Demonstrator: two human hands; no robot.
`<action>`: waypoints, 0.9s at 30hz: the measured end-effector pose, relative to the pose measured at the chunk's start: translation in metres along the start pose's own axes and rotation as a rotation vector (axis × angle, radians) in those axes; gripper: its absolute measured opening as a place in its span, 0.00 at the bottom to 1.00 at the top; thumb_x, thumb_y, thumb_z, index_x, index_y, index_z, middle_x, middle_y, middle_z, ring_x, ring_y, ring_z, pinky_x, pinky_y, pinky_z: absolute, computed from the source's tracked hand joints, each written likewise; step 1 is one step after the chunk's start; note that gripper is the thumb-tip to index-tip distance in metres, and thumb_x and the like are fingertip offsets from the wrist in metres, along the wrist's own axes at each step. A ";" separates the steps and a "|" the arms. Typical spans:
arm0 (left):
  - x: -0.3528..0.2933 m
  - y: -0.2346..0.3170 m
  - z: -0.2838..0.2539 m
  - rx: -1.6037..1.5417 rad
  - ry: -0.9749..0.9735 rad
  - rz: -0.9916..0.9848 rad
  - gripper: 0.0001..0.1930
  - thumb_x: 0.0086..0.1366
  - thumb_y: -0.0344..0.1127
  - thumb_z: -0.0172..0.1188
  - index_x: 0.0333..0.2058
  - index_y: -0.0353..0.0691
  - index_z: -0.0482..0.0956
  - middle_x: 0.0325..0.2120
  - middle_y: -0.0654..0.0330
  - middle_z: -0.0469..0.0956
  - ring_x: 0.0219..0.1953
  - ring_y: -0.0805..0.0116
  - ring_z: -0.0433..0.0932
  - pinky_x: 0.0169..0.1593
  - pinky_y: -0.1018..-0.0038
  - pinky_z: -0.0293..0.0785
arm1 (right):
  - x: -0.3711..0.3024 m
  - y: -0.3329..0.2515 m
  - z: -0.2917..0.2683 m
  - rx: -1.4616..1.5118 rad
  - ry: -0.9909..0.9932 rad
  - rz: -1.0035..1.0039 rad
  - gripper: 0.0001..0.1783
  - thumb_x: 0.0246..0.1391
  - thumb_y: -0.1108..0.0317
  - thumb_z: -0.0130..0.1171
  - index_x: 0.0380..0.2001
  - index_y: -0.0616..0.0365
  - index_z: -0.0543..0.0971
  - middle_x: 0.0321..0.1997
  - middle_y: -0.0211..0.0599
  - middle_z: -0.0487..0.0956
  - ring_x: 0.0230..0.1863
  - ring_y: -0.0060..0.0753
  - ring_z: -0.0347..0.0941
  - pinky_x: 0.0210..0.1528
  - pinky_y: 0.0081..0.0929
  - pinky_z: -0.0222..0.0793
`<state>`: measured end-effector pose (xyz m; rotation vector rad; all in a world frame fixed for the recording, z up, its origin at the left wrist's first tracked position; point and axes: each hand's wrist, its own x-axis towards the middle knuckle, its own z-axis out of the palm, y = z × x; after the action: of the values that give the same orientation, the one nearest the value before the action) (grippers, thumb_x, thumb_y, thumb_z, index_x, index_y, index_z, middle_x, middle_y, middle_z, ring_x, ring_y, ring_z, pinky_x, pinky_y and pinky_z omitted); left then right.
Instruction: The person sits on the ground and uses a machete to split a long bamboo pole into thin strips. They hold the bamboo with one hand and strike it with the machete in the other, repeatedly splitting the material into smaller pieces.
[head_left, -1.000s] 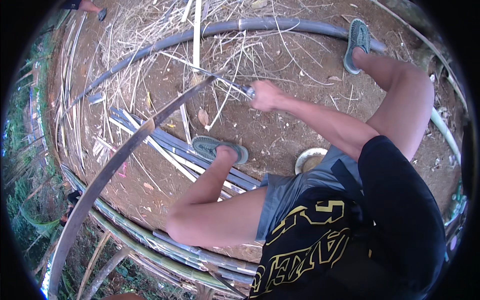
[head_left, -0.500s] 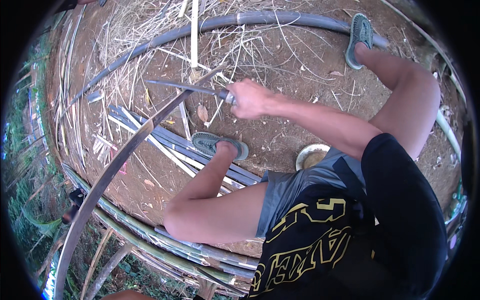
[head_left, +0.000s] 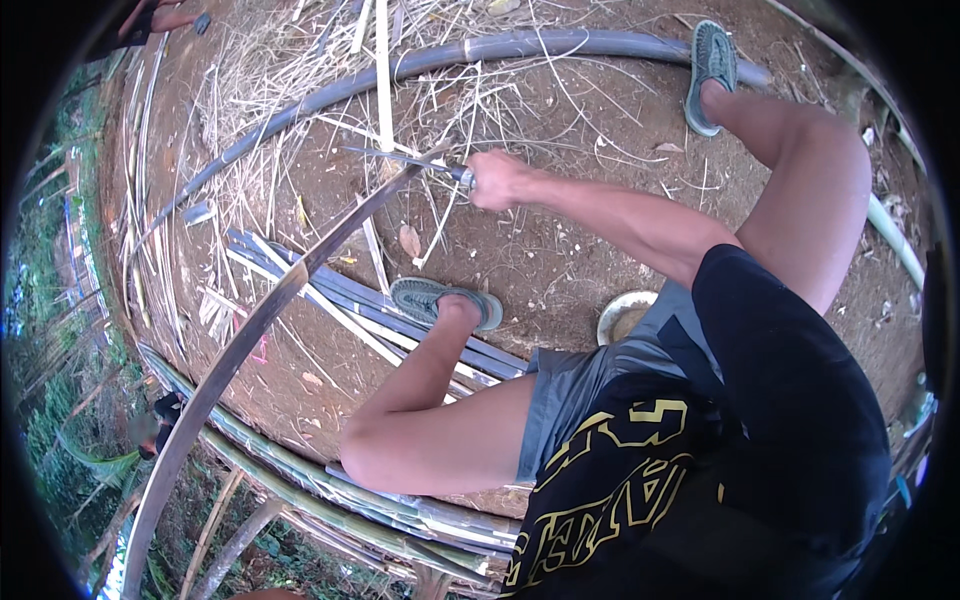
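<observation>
My right hand is closed around the handle of a long knife, out in front of me. Its narrow blade points left and crosses a long, split bamboo strip near the strip's far end. Dark-skinned outside and pale at one node, the strip slants from the lower left edge up to the knife. Whether the blade is biting into it I cannot tell. My left hand is out of view; only a small patch of skin shows at the lower edge.
A long dark bamboo pole curves across the ground ahead, among pale shavings. Split strips lie by my left sandal. A shallow bowl sits between my legs. Bamboo poles line the left; two people appear at the left.
My right hand and the knife have shifted right and slightly up, toward the strip's far end. The strip has swung a little within the picture, and the view has shifted slightly.
</observation>
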<state>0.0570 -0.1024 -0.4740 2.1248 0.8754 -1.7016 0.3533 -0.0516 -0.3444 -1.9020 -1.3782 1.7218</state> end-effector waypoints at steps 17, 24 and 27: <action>-0.014 0.006 -0.007 -0.020 -0.032 0.062 0.27 0.66 0.49 0.40 0.55 0.41 0.76 0.59 0.51 0.69 0.63 0.56 0.67 0.66 0.62 0.59 | 0.032 0.111 0.017 -0.129 0.217 0.230 0.16 0.44 0.69 0.58 0.39 0.61 0.80 0.43 0.56 0.80 0.46 0.53 0.79 0.49 0.43 0.75; -0.195 -0.020 -0.112 -0.578 0.649 0.156 0.28 0.67 0.51 0.41 0.58 0.38 0.67 0.61 0.45 0.62 0.65 0.48 0.58 0.65 0.51 0.55 | 0.015 0.137 0.035 -0.133 0.340 0.224 0.19 0.46 0.67 0.59 0.43 0.61 0.79 0.45 0.53 0.80 0.49 0.50 0.78 0.51 0.42 0.75; -0.470 -0.100 -0.201 -0.786 1.743 0.314 0.30 0.68 0.52 0.41 0.61 0.37 0.62 0.63 0.42 0.57 0.67 0.44 0.52 0.65 0.45 0.52 | 0.002 0.147 0.040 -0.127 0.316 0.291 0.18 0.45 0.66 0.59 0.42 0.60 0.78 0.43 0.54 0.81 0.46 0.53 0.78 0.49 0.42 0.75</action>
<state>0.0956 -0.0435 0.0424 2.3935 1.0594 0.9379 0.3879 -0.1448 -0.4598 -2.4209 -1.1619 1.3868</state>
